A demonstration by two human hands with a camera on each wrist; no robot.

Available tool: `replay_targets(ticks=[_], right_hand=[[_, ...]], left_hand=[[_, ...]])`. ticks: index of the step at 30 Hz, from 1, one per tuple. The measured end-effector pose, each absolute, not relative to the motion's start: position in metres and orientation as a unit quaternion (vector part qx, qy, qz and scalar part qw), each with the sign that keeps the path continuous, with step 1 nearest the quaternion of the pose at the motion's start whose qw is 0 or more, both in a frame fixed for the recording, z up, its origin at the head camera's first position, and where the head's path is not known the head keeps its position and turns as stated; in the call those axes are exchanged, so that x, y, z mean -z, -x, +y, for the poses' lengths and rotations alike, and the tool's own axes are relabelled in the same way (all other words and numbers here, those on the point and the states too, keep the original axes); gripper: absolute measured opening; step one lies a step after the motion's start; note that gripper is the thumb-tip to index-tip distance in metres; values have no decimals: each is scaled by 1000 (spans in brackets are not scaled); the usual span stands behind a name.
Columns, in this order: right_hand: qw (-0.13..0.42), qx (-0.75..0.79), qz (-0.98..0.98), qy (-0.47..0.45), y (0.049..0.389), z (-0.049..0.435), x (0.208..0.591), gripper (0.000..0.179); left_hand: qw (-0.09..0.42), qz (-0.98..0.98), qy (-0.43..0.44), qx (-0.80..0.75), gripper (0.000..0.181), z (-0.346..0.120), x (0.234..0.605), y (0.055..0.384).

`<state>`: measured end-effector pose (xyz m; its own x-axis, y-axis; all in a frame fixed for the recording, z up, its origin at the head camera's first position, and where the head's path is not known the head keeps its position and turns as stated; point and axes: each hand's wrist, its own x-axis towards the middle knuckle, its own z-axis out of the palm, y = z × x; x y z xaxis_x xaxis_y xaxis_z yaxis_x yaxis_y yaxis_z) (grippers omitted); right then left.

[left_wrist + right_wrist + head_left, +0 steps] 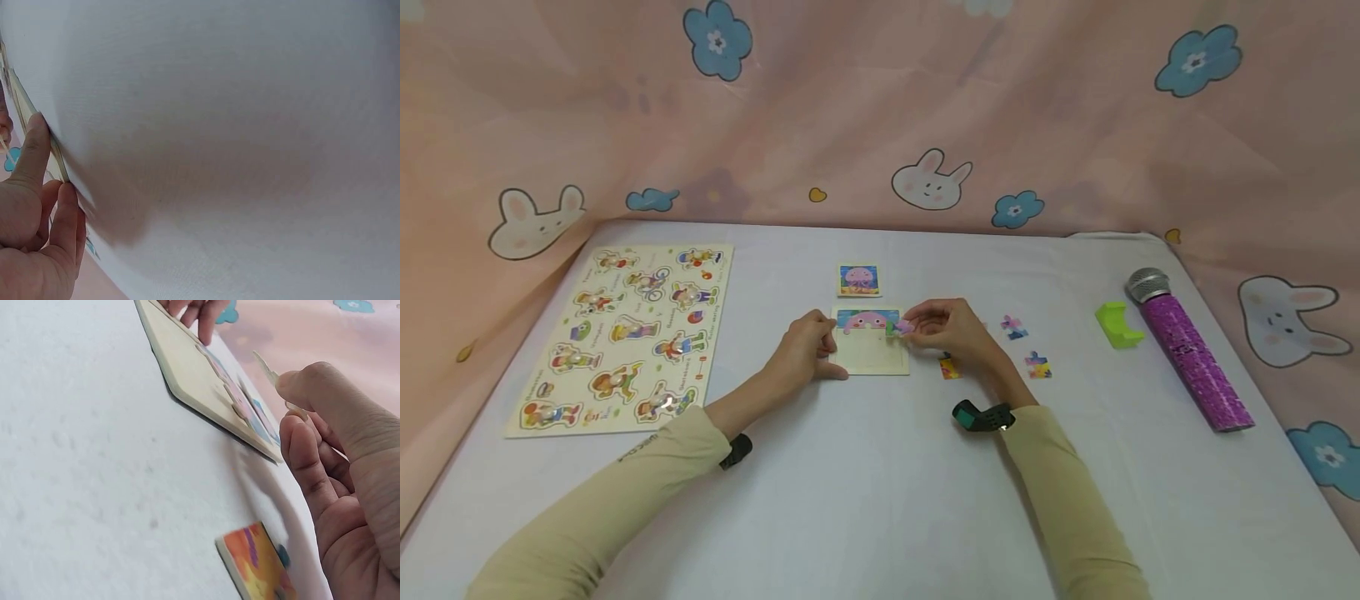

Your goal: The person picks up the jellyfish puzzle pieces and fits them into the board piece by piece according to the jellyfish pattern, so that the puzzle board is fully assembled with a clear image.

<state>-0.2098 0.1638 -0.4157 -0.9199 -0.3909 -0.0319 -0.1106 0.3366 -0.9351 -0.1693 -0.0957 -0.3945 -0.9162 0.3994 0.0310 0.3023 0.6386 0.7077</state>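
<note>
A small puzzle board (872, 360) lies on the white table, its upper strip filled with pieces that show part of a pink figure. At its left side my left hand (805, 354) holds the board's edge (57, 164) between thumb and fingers. My right hand (951, 329) pinches a puzzle piece (898, 328) with green and purple on it, above the board's right part. In the right wrist view that piece (265, 367) is seen edge-on, raised over the board (187, 381). Close under the right hand lies an orange and yellow piece (256, 559).
Loose pieces, one pink and blue (1013, 327) and one yellow and blue (1038, 364), lie to the right. A small picture card (859, 281) sits behind the board. Far left is a large figure puzzle (625, 333); far right, a green block (1117, 326) and a purple microphone (1195, 358).
</note>
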Motion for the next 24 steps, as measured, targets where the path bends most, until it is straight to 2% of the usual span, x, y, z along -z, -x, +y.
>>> replay_targets(ticks=[16, 24], right_hand=[[132, 543, 805, 199, 210, 131, 419, 25], [109, 505, 828, 217, 207, 115, 417, 27]], left_hand=[[41, 911, -215, -349, 58, -97, 394, 170], [37, 913, -218, -344, 54, -97, 394, 170]])
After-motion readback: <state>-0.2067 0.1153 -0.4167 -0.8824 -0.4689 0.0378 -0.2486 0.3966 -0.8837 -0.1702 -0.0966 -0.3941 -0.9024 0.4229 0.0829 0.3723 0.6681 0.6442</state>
